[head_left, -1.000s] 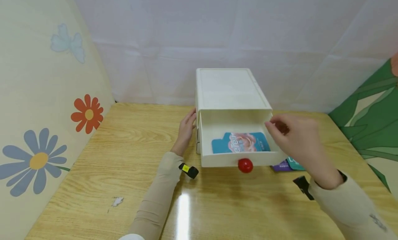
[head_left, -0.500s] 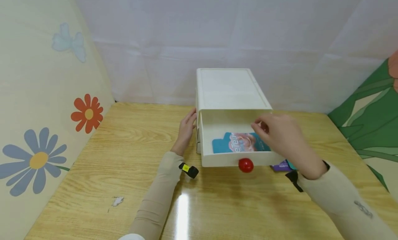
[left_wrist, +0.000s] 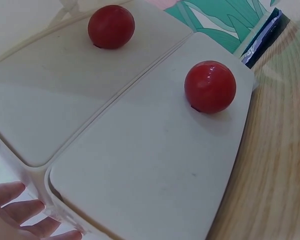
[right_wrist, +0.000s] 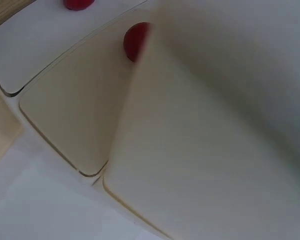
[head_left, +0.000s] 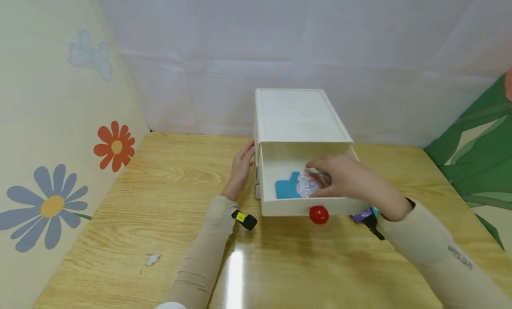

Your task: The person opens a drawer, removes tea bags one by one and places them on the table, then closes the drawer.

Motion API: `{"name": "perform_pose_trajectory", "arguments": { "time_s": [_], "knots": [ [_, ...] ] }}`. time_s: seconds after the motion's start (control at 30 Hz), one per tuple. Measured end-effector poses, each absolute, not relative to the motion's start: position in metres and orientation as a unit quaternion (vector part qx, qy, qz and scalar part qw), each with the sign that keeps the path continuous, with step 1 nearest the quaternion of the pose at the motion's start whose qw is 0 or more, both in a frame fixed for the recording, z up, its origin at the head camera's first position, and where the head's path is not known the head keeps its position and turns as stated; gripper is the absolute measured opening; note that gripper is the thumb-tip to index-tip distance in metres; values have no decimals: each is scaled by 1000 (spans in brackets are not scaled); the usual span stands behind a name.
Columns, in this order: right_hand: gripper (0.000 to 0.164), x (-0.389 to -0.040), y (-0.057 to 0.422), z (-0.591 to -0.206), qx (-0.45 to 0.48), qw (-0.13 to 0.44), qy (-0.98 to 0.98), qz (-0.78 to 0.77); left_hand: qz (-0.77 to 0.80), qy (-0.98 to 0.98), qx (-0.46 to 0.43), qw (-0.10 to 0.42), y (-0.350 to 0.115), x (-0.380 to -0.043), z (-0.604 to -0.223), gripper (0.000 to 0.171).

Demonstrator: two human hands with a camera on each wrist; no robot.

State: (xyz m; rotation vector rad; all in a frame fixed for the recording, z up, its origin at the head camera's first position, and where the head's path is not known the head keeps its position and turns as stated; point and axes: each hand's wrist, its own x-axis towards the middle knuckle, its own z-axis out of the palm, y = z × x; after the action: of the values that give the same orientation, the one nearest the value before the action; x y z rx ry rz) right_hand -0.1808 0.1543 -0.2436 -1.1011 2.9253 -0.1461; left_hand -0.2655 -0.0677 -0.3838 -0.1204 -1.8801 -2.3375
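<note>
A white drawer cabinet (head_left: pixel 302 115) stands on the table, its top drawer (head_left: pixel 286 207) pulled out and fitted with a red ball knob (head_left: pixel 318 214). Flat in the drawer lies a blue-and-pink printed packet (head_left: pixel 286 190). My right hand (head_left: pixel 348 178) reaches inside over the packet's right part, thumb and fingers spread apart and curved; whether they touch it cannot be seen. My left hand (head_left: pixel 241 166) rests against the cabinet's left side, and its fingers (left_wrist: pixel 20 210) show beside the lower drawers in the left wrist view.
Purple and teal packets (head_left: pixel 364 214) lie on the table right of the cabinet, partly hidden by the right wrist's black strap. Lower drawer fronts (left_wrist: pixel 140 165) with red knobs (left_wrist: pixel 210 87) are closed. A white cloth (head_left: pixel 208 60) hangs behind.
My right hand has moved left and down from the drawer's right edge into the drawer, its fingers spreading over the packet. My left hand has stayed against the cabinet.
</note>
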Motion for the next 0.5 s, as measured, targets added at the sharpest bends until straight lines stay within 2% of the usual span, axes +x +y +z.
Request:
{"name": "perform_pose_trajectory", "arguments": {
  "time_s": [0.5],
  "knots": [
    [41,-185,158,-247,-365,15,930,-50,-779,-622,-31,69,-65,-267,-383,44]
  ]
}}
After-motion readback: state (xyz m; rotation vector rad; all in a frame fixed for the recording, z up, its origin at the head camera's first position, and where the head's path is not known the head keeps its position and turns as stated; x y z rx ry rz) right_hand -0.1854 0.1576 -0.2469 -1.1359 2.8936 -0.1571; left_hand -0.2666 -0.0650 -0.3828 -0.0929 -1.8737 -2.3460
